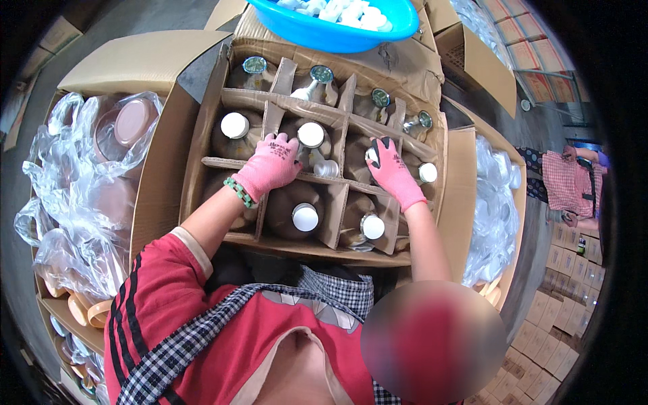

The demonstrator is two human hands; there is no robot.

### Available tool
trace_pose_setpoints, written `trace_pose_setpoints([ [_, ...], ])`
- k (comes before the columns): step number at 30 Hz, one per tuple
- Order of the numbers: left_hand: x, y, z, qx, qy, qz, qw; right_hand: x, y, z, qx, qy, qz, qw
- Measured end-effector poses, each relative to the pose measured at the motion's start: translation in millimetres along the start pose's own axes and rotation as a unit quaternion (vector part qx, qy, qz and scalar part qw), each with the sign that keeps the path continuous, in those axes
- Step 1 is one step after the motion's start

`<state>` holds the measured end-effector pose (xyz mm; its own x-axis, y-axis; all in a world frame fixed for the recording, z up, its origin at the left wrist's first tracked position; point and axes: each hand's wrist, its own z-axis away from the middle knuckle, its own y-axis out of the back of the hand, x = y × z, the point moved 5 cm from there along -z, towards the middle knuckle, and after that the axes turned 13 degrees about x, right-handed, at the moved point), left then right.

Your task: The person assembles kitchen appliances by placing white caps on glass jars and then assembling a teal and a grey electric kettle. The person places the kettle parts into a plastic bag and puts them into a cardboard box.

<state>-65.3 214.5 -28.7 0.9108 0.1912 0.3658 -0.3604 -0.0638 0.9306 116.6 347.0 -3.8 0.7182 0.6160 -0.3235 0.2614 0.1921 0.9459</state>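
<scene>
A divided cardboard box point(324, 250) lies in front of me, its cells holding large clear vessels with narrow necks. White caps point(235, 125) top several of them in the middle and near rows. My left hand point(268, 165), in a pink glove, lies with fingers stretched over a divider beside a capped vessel point(310, 134) and holds nothing I can see. A clear plastic fitting point(326, 168) sits just right of it. My right hand point(391, 173), gloved alike, has its fingers closed round a white cap point(371, 156) in the middle row; the fingers partly hide it.
Beyond the box, a blue basin point(337, 37) holds many white plastic pieces. Green patterned discs point(322, 73) stand in the far row. Open cartons with plastic-wrapped goods point(81, 196) flank me left and right. Stacked cartons point(540, 337) and another person point(572, 182) are at far right.
</scene>
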Motion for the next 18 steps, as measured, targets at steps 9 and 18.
trace_pose_setpoints([
  [9, -3, 1, 0, 0.053, -0.047, 0.060, 0.996, -20, 4, -13, -0.011, 0.076, 0.230, 0.970],
  [18, -42, 47, -1, 0.297, 0.129, 0.464, 0.825, -9, -23, -30, -0.019, 0.034, 0.222, 0.974],
])
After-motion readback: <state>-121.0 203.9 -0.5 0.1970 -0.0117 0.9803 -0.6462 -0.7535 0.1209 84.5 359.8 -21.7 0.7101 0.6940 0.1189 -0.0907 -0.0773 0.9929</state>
